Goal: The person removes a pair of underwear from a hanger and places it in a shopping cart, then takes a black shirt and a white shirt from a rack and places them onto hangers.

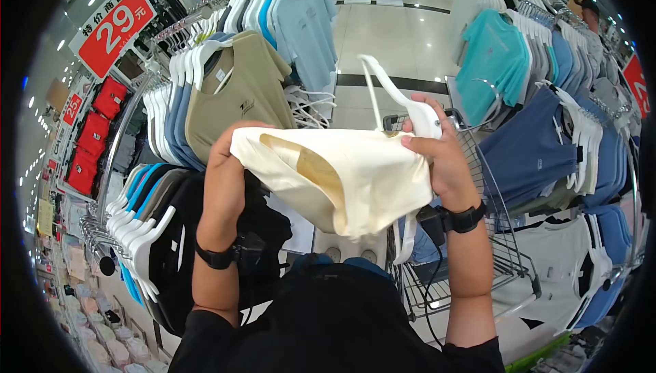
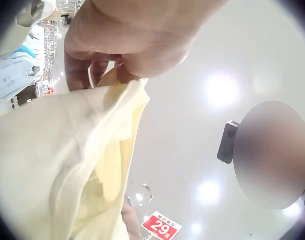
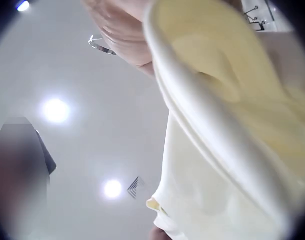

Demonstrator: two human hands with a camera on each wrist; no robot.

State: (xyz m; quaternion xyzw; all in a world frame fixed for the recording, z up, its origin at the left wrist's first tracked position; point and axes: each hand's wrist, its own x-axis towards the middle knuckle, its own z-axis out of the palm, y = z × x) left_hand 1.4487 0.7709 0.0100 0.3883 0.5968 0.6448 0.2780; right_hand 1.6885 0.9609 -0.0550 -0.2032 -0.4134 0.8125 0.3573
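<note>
Between both hands a cream garment (image 1: 389, 175) is stretched out, its wide opening facing me and its yellowish inside showing. My left hand (image 1: 229, 161) grips the garment's left end; in the left wrist view the left hand (image 2: 127, 40) pinches a bunched edge of the cloth. With thumb and fingers my right hand (image 1: 444, 151) holds the garment's right end together with a white hanger (image 1: 396, 93), which sticks out beyond the cloth. Close up in the right wrist view, the garment (image 3: 217, 130) hides most of the right hand (image 3: 127, 30).
A shopping cart (image 1: 506, 257) stands below the right arm. Racks flank me, with an olive T-shirt (image 1: 232, 100) and black garments (image 1: 184, 236) at left, a teal T-shirt (image 1: 495, 59) and navy garment (image 1: 526, 147) at right. A red price sign (image 1: 116, 28) hangs at upper left.
</note>
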